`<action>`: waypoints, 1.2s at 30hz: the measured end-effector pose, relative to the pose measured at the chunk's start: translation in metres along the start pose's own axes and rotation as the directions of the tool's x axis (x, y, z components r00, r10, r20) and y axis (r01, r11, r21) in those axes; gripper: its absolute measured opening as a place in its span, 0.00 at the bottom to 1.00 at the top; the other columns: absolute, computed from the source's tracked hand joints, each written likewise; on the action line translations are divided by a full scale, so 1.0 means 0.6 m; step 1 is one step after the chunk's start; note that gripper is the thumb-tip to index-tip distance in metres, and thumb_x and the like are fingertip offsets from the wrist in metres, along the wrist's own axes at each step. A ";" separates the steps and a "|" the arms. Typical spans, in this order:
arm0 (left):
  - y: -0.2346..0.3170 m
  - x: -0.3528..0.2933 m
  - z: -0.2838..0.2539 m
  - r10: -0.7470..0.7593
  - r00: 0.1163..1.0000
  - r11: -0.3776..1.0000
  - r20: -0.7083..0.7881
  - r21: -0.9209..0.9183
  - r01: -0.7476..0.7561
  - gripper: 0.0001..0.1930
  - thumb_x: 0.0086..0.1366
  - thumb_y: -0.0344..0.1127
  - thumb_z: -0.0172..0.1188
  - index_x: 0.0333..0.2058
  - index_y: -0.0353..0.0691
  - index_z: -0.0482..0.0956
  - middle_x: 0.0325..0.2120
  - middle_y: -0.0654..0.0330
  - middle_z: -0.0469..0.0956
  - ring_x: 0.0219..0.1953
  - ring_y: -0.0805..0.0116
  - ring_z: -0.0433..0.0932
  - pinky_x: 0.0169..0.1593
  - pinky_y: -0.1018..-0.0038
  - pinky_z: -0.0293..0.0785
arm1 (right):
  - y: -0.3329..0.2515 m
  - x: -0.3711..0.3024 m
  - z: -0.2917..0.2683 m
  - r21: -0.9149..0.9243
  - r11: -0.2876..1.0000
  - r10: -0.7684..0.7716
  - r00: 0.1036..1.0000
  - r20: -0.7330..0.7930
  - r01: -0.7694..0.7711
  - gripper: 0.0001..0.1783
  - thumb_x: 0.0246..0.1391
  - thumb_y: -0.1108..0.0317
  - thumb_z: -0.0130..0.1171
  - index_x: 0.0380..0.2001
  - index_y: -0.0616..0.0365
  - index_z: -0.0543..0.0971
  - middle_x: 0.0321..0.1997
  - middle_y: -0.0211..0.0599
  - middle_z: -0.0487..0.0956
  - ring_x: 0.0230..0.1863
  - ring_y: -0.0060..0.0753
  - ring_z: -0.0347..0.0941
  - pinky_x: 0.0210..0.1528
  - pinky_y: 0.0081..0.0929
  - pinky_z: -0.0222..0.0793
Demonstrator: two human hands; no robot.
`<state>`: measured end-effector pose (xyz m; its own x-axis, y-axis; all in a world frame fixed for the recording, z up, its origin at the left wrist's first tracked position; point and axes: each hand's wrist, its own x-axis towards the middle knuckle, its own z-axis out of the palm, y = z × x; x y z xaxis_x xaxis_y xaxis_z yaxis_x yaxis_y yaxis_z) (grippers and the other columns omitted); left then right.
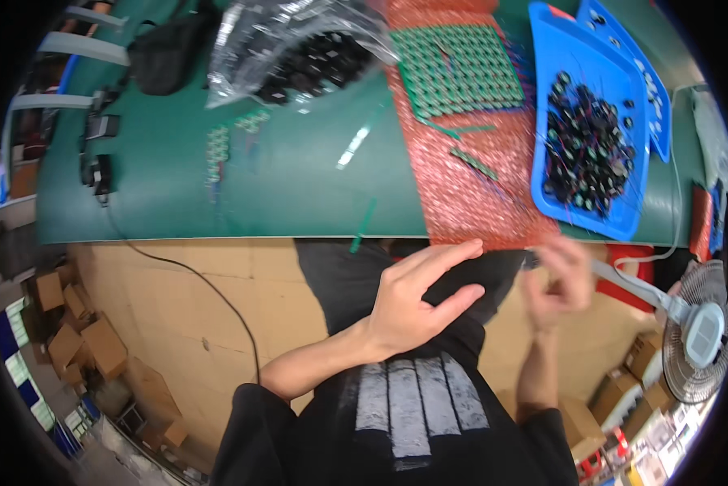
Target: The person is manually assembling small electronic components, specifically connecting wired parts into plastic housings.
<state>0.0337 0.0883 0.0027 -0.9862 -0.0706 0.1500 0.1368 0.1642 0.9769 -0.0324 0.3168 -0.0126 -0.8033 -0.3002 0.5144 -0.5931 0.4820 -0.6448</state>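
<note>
1. The left hand (412, 301) is empty, fingers extended and thumb apart, at the near edge of the red bubble wrap (477, 212); whether it touches is unclear.
2. The right hand (565, 279) curls its fingers beside that edge (too blurred to tell whether it grasps anything).
3. The narrow green board strip (473, 164) lies on the wrap, below the green board panel (461, 77); handling it by its edges seems wise.
4. The black parts (587, 154) sit in the blue tray (562, 50); their thin wires probably tangle, so gentle lifting suits.

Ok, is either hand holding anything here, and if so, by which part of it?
The left hand is open and holds nothing. The right hand is too blurred to tell whether it grips anything.
</note>
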 end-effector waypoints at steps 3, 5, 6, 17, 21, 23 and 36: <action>0.001 0.059 -0.072 0.045 0.999 0.972 -0.026 0.231 -0.038 0.12 0.58 0.30 0.71 0.41 0.36 0.84 0.35 0.54 0.84 0.37 0.59 0.84 0.40 0.70 0.79 | 0.055 0.102 -0.080 -0.300 0.953 0.017 0.993 -0.113 -0.050 0.19 0.47 0.81 0.68 0.45 0.61 0.84 0.53 0.45 0.80 0.56 0.45 0.76 0.60 0.38 0.70; -0.010 0.104 -0.134 0.118 0.987 0.896 -0.107 0.440 -0.059 0.08 0.58 0.28 0.69 0.37 0.35 0.84 0.32 0.54 0.84 0.34 0.63 0.83 0.39 0.71 0.78 | 0.089 0.159 -0.103 -0.421 0.900 0.065 0.990 -0.122 -0.111 0.23 0.51 0.77 0.68 0.53 0.58 0.81 0.59 0.44 0.76 0.61 0.44 0.72 0.63 0.37 0.66; -0.012 0.130 -0.168 0.065 0.988 0.864 -0.143 0.504 0.016 0.10 0.59 0.28 0.69 0.39 0.36 0.84 0.33 0.53 0.84 0.34 0.65 0.83 0.39 0.72 0.78 | 0.100 0.175 -0.112 -0.444 0.888 0.052 0.986 -0.157 -0.118 0.24 0.52 0.76 0.68 0.55 0.57 0.80 0.60 0.44 0.76 0.62 0.45 0.72 0.64 0.37 0.65; -0.096 0.258 -0.290 0.252 0.967 0.410 0.039 0.901 -0.144 0.13 0.61 0.32 0.67 0.45 0.38 0.83 0.37 0.55 0.80 0.34 0.52 0.81 0.39 0.63 0.77 | -0.017 0.084 0.098 -0.282 0.941 -0.115 0.959 0.258 0.189 0.21 0.53 0.69 0.63 0.51 0.58 0.79 0.52 0.40 0.78 0.42 0.37 0.76 0.45 0.32 0.71; -0.081 0.253 -0.283 0.196 0.977 0.338 0.079 0.930 -0.143 0.07 0.63 0.31 0.63 0.39 0.40 0.85 0.36 0.58 0.82 0.37 0.51 0.82 0.40 0.62 0.78 | -0.019 0.114 0.131 -0.271 0.962 0.002 0.985 0.175 0.046 0.16 0.55 0.72 0.59 0.48 0.61 0.79 0.47 0.42 0.78 0.43 0.43 0.77 0.45 0.39 0.75; -0.085 0.252 -0.284 0.237 0.967 0.412 0.094 0.892 -0.188 0.08 0.62 0.32 0.64 0.40 0.40 0.85 0.36 0.56 0.83 0.38 0.51 0.83 0.41 0.62 0.78 | -0.005 0.113 0.138 -0.338 0.940 0.028 0.980 0.199 0.042 0.15 0.55 0.73 0.59 0.46 0.61 0.79 0.43 0.41 0.78 0.43 0.43 0.77 0.45 0.38 0.75; -0.008 0.121 -0.217 -0.245 0.931 0.931 -0.271 -0.333 0.149 0.15 0.63 0.24 0.62 0.49 0.30 0.80 0.41 0.55 0.83 0.41 0.69 0.83 0.48 0.74 0.77 | -0.037 0.134 0.109 -0.266 0.964 -0.007 0.999 0.042 0.018 0.10 0.47 0.75 0.69 0.34 0.56 0.82 0.34 0.35 0.82 0.30 0.39 0.77 0.35 0.33 0.70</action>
<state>-0.0265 -0.0455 0.0289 -0.9262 -0.3725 -0.0588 0.0119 -0.1848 0.9827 -0.0876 0.2279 0.0060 -0.8009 -0.3376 0.4946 -0.5712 0.6786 -0.4618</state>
